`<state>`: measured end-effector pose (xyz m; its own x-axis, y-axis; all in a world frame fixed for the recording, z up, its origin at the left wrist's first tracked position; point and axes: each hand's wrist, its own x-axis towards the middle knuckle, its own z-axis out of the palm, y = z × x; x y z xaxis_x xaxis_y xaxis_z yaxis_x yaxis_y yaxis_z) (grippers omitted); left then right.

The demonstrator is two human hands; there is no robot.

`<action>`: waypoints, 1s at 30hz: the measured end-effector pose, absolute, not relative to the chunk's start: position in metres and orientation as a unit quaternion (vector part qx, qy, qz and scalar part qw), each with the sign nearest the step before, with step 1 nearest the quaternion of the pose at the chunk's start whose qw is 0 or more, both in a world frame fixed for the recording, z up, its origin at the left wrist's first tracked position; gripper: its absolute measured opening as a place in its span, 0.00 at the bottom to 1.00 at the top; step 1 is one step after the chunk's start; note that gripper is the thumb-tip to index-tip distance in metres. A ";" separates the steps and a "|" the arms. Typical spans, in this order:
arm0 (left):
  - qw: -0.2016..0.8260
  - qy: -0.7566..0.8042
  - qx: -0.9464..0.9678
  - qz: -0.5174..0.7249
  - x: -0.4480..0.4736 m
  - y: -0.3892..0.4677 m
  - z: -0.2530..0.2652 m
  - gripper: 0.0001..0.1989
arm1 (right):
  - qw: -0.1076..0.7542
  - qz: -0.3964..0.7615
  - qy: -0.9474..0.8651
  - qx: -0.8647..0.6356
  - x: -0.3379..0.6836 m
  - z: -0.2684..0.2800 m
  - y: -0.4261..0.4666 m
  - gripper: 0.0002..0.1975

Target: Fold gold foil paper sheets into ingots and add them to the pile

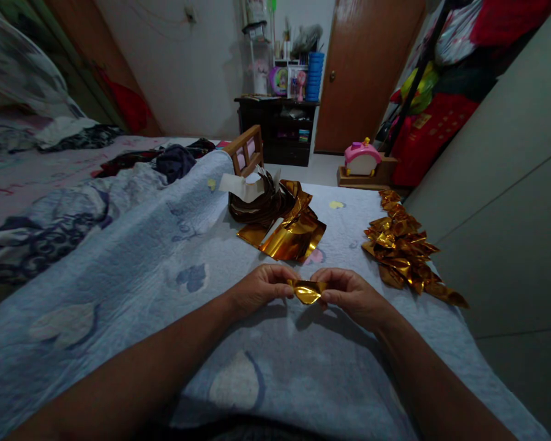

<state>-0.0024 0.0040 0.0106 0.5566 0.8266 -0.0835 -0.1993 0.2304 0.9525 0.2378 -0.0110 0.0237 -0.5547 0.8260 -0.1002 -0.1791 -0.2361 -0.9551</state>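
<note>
Between my two hands is a small folded piece of gold foil paper (307, 294), held just above the bedspread. My left hand (269, 286) pinches its left end between thumb and fingers. At its right end, my right hand (349, 293) grips it the same way. Beyond my hands lie loose flat sheets of gold foil paper (296, 236), beside a thick fanned stack of brown-edged paper (257, 205) with a white strip on top. To the right, a heap of folded gold foil pieces (401, 248) rests along the bedspread's edge.
A pale blue bedspread (179, 343) with heart shapes lies under everything. A grey panel (505, 202) borders the right side. Rumpled clothes and bedding (174, 162) lie at left. Past the far edge are a pink toy (362, 158), a dark cabinet (275, 128) and a wooden door (349, 92).
</note>
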 end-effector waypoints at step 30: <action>0.753 0.331 0.454 0.342 0.001 0.002 0.008 0.16 | 0.358 0.695 -0.545 -0.304 0.243 0.019 -0.008 0.13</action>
<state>0.0009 0.0025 0.0080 0.5463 0.8163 -0.1874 -0.2144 0.3526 0.9109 0.2432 -0.0081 0.0186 -0.5588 0.8287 -0.0321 -0.1664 -0.1500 -0.9746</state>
